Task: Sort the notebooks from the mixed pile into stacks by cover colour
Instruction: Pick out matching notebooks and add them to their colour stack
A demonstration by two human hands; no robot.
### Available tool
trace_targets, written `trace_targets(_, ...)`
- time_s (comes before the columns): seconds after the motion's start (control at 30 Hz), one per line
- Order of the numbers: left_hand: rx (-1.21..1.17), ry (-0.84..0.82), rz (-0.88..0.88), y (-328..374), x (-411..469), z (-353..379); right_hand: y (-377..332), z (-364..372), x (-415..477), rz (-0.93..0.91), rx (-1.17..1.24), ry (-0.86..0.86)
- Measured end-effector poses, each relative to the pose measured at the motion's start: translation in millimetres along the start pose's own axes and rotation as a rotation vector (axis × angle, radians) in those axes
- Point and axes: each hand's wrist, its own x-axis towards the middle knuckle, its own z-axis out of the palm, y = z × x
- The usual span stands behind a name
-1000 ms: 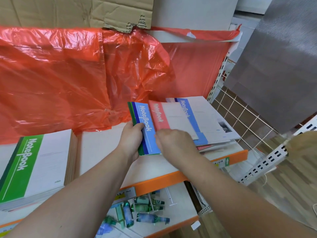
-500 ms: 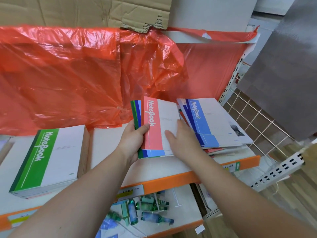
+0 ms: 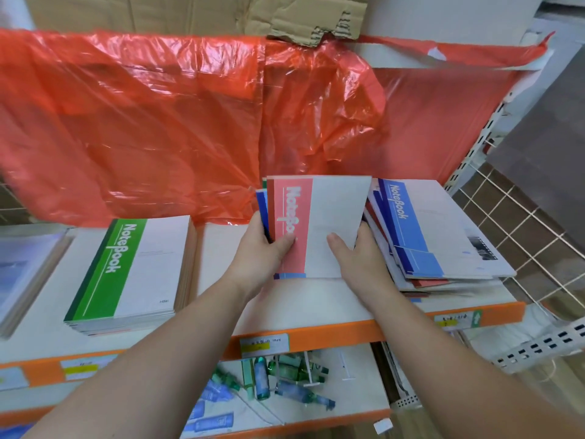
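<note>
- Both hands hold a small bundle of notebooks (image 3: 319, 226) tilted up above the middle of the shelf (image 3: 316, 299), between the green stack and the mixed pile.
- The left hand (image 3: 262, 248) has its grip pressed onto the bundle's left edge, thumb lying across the pink band of the front cover, fingers hidden behind.
- The right hand (image 3: 357, 251) pinches the bundle's lower right corner, thumb on the white part of the cover, fingers tucked behind.
- The front cover carries a pink band printed "NoteBook" in white letters, running along its length; the lower part of the word is hidden by the left thumb. Blue-edged covers peep out behind it at the left and at the bottom.
- The green stack (image 3: 133, 267) lies flat towards the left end of the shelf, its top cover showing a green band with "NoteBook" in white. A tiny mark at its lower right corner is too small to read.
- The mixed pile (image 3: 437, 236) lies askew at the right end of the shelf, just beside the right hand; its top cover has a blue band reading "NoteBook", with red and blue covers fanned underneath.
- Orange plastic sheeting (image 3: 158, 122) hangs along the back of the shelf.
- Price labels (image 3: 264, 345) sit on the orange front edge; their writing is blurred.
- Green and blue bottles (image 3: 285, 378) lie on the lower shelf.
</note>
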Motion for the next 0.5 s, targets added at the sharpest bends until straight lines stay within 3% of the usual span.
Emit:
trace_targets(0.2,0.044,0.059,0.005,-22,0,8,12,15,-3,0.072,0.097,0.041)
trace_targets(0.5,0.276,0.076,0.061,-37,2,6,27,17,-6,0.105,0.016,0.003)
